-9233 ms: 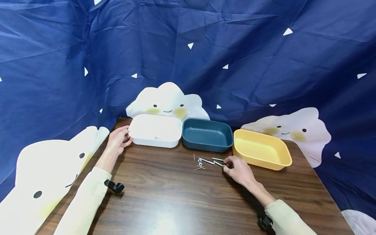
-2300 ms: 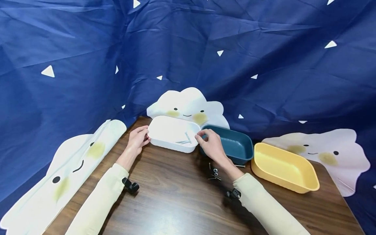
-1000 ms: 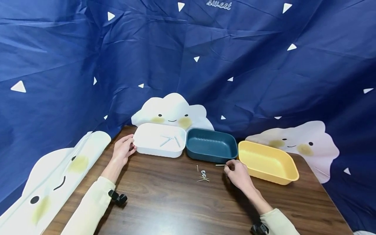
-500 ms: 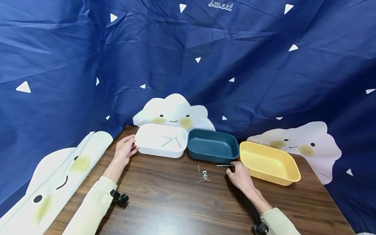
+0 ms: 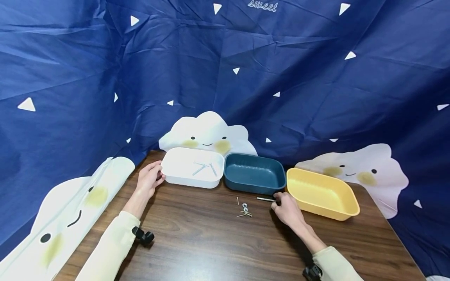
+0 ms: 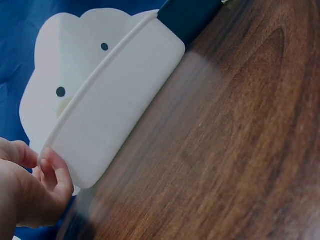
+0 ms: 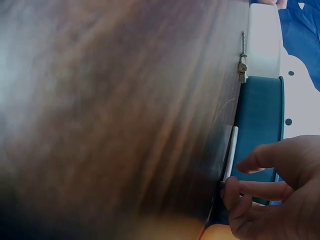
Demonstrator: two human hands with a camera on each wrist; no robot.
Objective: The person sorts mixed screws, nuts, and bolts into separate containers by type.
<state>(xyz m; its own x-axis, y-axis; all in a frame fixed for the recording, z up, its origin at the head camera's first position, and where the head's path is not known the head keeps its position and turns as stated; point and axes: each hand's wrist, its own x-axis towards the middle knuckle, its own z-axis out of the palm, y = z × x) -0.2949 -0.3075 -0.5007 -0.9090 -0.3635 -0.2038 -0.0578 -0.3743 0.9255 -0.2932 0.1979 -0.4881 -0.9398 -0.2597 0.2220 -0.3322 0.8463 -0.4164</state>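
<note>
My left hand [image 5: 148, 178] holds the left end of a white bin [image 5: 188, 181]; in the left wrist view its thumb and bent fingers [image 6: 57, 172] are at the rim. Several silvery bolts [image 5: 199, 169] lie inside that bin. My right hand [image 5: 288, 208] is low over the table, in front of the gap between the teal bin [image 5: 254, 185] and the yellow bin [image 5: 321, 207]. Its fingertips touch one end of a bolt [image 5: 265, 199] lying on the wood, with the thumb apart from the fingers in the right wrist view. That bolt's right end is partly hidden.
Two nuts [image 5: 245, 207], a thin screw [image 5: 237, 201] and several brassy screws [image 5: 246, 213] lie on the brown table [image 5: 211, 238], left of my right hand. The three bins stand in a row at the back, against a blue cloud-patterned cloth [image 5: 225, 78].
Since the earliest frame, bolts have left the table and more lie in the white bin. My right hand went to that bin, then back. The last bolt has just turned slightly; my left hand stays put.
</note>
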